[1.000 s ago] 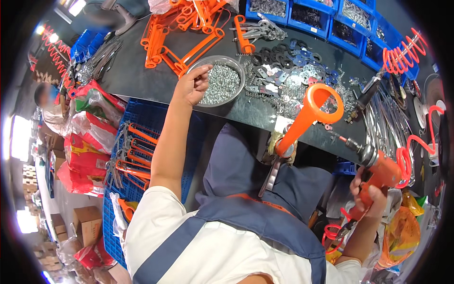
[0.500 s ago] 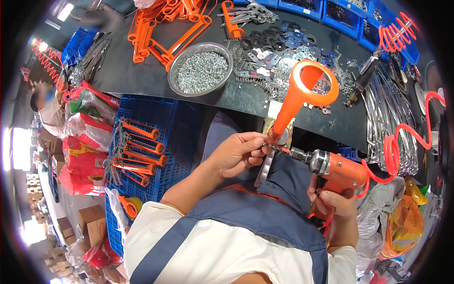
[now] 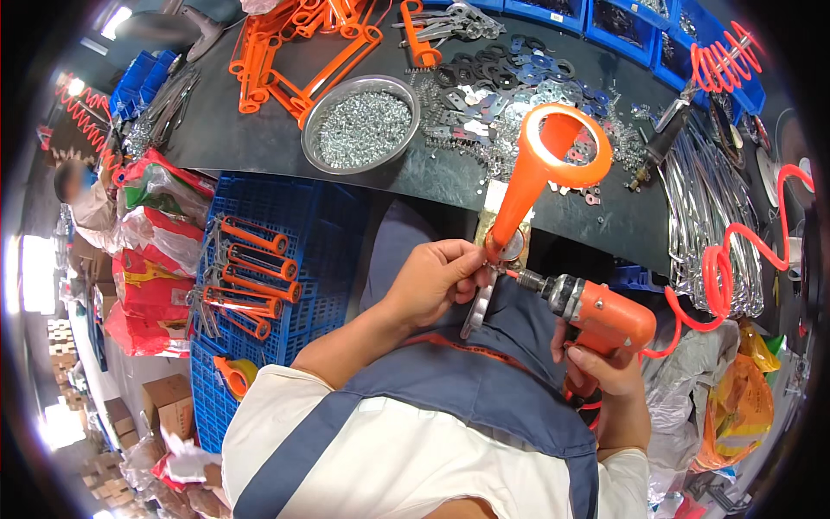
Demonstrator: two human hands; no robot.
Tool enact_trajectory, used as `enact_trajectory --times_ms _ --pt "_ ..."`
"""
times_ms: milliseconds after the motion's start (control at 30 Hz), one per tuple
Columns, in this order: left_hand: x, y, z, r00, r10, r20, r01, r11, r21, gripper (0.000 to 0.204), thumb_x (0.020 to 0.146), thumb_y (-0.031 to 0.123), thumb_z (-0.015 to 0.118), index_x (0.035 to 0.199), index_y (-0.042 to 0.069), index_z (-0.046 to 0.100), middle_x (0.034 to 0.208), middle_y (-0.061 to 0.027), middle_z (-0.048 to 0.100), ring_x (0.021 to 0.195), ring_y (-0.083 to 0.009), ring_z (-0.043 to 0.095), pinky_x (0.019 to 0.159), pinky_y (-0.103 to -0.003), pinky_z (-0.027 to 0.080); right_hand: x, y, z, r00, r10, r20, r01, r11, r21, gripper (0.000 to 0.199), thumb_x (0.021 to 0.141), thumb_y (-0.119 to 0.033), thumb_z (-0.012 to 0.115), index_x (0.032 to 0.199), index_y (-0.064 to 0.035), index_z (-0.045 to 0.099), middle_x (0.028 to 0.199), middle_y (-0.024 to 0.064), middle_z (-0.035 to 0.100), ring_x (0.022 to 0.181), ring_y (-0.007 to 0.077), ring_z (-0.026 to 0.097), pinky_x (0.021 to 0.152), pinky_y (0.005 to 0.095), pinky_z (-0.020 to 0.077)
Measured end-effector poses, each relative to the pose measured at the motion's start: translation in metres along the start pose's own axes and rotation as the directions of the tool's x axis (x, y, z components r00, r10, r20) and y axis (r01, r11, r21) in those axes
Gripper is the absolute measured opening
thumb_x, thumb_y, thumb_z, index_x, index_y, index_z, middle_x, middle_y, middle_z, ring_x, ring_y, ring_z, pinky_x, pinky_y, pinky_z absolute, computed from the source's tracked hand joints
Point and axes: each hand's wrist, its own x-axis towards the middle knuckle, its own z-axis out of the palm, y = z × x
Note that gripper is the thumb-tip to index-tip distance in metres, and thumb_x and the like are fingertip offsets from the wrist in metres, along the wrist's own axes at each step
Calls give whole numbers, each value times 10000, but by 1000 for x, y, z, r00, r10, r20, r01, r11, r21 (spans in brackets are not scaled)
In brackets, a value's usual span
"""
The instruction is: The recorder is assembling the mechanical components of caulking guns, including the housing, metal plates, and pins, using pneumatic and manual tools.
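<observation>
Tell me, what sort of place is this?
Probably an assembly workshop or small factory. The right hand holds a red power tool, a bowl on the bench is full of small metal parts, and similar orange frames lie in a blue crate.

This is an assembly workshop, judging by its bulk hardware. Beyond the person's left hand point(image 3: 441, 281), a dark bench point(image 3: 216, 138) carries a metal bowl point(image 3: 307, 137) full of small silvery parts point(image 3: 363, 128), a pile of flat metal plates point(image 3: 497, 80) and a heap of orange tubular frames point(image 3: 255, 73). The right hand point(image 3: 605, 365) grips an orange power driver point(image 3: 609, 320), to which a coiled red hose point(image 3: 719, 285) runs; far beyond that hand stand blue parts bins point(image 3: 571, 21). Left of the left hand, orange-and-metal assemblies point(image 3: 259, 287) lie in a blue plastic crate point(image 3: 324, 294), with red sacks point(image 3: 151, 294), cardboard boxes point(image 3: 164, 402) and a co-worker point(image 3: 91, 208) farther out.
</observation>
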Motion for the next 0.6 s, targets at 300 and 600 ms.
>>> enact_trajectory --times_ms 300,600 --pt "-3 -9 0 999 44 -4 -42 981 192 215 952 187 522 927 -12 601 625 -14 511 495 -47 373 436 -182 270 -9 -3 4 995 100 -27 -103 986 -131 261 814 10 599 1072 16 556 865 87 620 680 113 587 594 248 479" --pt "14 -27 -22 653 500 569 -630 -59 775 211 772 123 689 974 71 655 646 -32 569 497 -149 510 465 -318 430 3 -24 -18 993 -30 -118 -14 934 -358 431 799 54 584 1216 4 487 884 83 615 755 123 607 606 249 503"
